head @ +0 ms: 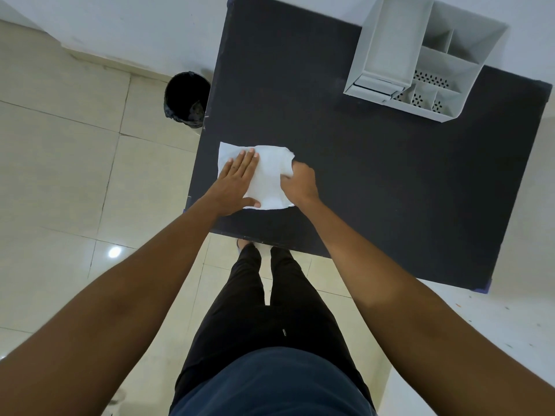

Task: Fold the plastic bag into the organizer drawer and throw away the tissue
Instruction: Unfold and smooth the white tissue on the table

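A white plastic bag (267,172) lies flat on the black table (375,175), near its left front corner. My left hand (237,181) rests flat on the bag's left half, fingers together and thumb spread. My right hand (298,183) is closed on the bag's right edge, which is bunched up under the fingers. The white organizer (420,55) stands at the table's far right, its small drawer (375,85) at the bottom front. I cannot see a separate tissue.
A black bin (186,99) lined with a dark bag stands on the tiled floor beside the table's left edge. A white wall runs behind the table. My legs are below the table's front edge.
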